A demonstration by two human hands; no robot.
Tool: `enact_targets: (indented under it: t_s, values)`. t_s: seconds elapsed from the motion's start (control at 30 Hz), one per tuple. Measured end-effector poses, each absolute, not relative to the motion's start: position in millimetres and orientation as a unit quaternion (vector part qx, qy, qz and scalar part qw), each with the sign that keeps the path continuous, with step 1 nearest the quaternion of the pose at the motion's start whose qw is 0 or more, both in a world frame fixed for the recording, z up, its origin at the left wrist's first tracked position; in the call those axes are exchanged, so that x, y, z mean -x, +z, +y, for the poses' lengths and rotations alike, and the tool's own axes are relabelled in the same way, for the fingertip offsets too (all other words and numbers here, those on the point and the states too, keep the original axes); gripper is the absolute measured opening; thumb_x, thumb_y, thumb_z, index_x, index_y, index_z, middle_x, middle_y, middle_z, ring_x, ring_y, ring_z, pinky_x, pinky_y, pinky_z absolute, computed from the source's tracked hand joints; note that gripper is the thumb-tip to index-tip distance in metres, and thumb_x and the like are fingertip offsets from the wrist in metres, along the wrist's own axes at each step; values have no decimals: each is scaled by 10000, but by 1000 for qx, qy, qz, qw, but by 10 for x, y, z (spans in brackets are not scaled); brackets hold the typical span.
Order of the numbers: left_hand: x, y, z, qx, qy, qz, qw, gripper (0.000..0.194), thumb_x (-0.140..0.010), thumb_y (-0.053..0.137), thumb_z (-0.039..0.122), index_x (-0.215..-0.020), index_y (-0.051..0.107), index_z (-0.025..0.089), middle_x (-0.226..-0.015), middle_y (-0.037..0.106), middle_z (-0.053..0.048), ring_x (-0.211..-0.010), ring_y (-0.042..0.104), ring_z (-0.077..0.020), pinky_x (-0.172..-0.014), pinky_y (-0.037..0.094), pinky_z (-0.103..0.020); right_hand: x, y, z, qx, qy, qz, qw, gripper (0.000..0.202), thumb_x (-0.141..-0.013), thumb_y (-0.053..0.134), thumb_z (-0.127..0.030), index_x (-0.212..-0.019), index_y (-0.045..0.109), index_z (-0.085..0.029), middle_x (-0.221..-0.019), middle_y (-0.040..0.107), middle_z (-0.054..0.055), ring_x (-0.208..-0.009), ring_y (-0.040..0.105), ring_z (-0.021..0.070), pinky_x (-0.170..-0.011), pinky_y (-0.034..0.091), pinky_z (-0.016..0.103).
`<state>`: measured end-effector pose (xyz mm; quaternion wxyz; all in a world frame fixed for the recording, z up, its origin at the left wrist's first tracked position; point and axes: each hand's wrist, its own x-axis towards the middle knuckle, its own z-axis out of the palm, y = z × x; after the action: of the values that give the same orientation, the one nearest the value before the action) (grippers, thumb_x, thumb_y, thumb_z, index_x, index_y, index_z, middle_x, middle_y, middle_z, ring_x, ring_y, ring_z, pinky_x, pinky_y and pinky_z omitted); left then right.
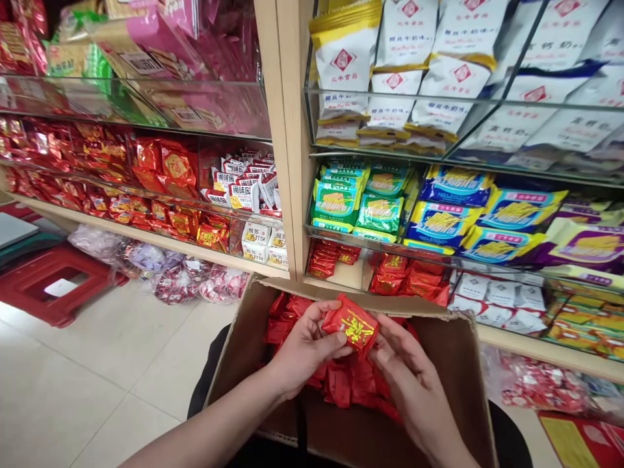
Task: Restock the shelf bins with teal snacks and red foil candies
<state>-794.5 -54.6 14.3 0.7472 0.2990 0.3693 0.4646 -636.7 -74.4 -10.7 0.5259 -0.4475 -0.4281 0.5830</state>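
Note:
Above an open cardboard box, my left hand grips a small red snack packet with yellow lettering, its thumb across the front. My right hand is at the packet's right edge, fingers curled and touching it; what lies behind its fingers is hidden. Below both hands, the box holds a heap of loose red packets of similar look. Just beyond the box, the lowest shelf bears small stacks of red packets, with a bare patch of shelf beside them.
Shelves with glass fronts hold green biscuit packets, white milk-flavour packets and red-wrapped sweets. A wooden upright divides them. A red plastic stool stands on the tiled floor at left, near bagged goods.

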Motion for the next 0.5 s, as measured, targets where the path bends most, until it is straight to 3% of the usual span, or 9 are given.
enact_targets:
  t_s: [0.13, 0.33, 0.5]
  values:
    - [7923, 86, -559, -330, 475, 351, 736, 438, -661, 664, 137, -1029, 442, 221, -870, 588, 7, -711, 566, -73, -720, 469, -234, 6437, -137, -695, 467, 591, -394, 527, 470, -693, 637, -288, -1129, 462, -272, -1144, 566, 66, -1041, 529, 202, -854, 456, 351]
    - [7971, 4, -601, -331, 464, 382, 727, 292, -717, 622, 199, -955, 453, 197, -940, 570, -14, -790, 554, -103, -701, 483, -257, 6452, -207, -680, 478, 585, -429, 496, 367, -670, 655, -266, -1002, 503, -229, -984, 624, 58, -896, 585, 179, -764, 489, 313]
    - [7973, -14, -610, -310, 470, 398, 724, 351, -717, 623, 214, -1003, 419, 208, -965, 558, -26, -771, 551, -102, -666, 474, -240, 6466, -205, -711, 478, 588, -431, 490, 315, -662, 657, -261, -944, 520, -225, -901, 642, 35, -826, 593, 159, -718, 491, 284]
